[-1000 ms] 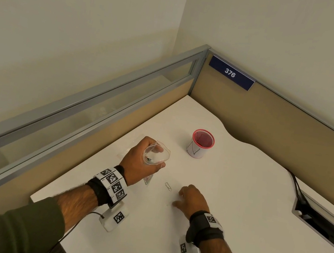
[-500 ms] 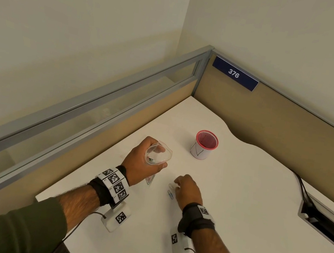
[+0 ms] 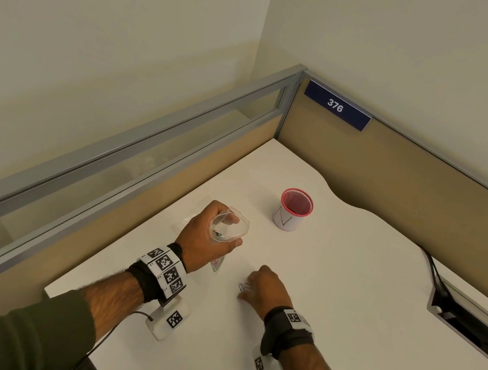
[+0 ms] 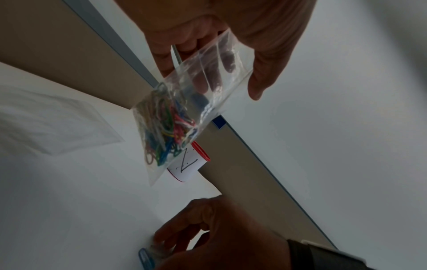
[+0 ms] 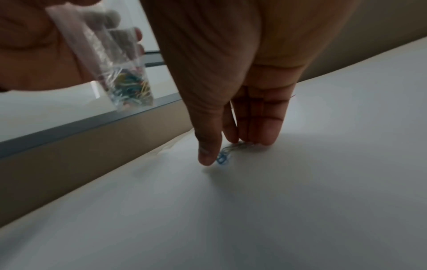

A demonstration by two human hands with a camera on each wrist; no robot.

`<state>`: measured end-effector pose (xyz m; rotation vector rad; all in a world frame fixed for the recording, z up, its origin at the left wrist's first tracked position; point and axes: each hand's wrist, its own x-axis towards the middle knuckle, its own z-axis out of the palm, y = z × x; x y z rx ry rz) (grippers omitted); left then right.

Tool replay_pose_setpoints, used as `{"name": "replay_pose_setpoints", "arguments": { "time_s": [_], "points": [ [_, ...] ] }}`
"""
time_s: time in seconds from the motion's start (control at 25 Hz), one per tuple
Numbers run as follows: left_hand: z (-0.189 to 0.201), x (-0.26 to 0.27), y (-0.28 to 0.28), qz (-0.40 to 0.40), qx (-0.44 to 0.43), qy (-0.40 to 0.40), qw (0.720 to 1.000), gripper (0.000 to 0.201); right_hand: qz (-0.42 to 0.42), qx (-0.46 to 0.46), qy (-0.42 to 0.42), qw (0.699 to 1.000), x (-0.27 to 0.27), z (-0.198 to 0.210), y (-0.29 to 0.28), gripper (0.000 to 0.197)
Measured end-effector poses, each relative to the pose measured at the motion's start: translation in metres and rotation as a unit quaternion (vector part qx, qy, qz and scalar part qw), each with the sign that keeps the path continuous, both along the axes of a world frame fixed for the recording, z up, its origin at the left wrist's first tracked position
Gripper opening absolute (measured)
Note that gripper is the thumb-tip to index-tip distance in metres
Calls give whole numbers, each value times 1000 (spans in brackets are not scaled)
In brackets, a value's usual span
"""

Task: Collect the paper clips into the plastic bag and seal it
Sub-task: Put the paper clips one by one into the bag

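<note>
Fingers [image 5: 265, 127] of right hand [image 3: 267, 289] partly hide blurred paper clips [image 5: 223, 158].

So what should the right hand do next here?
Probably pinch and lift the loose paper clips under the right hand fingers, since they lie on the white desk and the clear plastic bag in the left hand is open.
</note>
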<state>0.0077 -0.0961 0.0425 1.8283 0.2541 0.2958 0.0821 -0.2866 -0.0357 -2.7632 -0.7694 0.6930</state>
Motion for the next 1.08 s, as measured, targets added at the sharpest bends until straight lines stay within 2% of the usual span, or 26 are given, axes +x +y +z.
{"name": "replay_pose_setpoints", "arguments": {
  "time_s": [0.32,0.48,0.6,0.72,0.8,0.88,0.96,1.08],
  "points": [
    [1,1,2,3,7,4,1000,46,-17,-25,-56,998,-10,-2,15,22],
    [0,1,3,4,5,-1,1000,46,-26,-16,-37,999,-5,9,15,20],
    [-1,1,5,11,3,1,1000,44,-85,70,-17,994,6,31,9,13],
    [-3,3,4,8,-2,5,1000,44,-140,238,-42,960,17,77,6,14],
    [-3,4,1,1,6,3,1000,45,-135,339,-53,929,18,117,12,9],
    [-2,5,-2,-5,9,3,1000,46,-96,400,-53,910,13,151,24,6],
    [-2,7,-6,-13,15,2,1000,45,-55,406,-56,911,6,167,37,7],
    [-2,10,-7,-19,25,3,1000,46,-7,334,-83,939,0,165,50,9]
  ]
}}
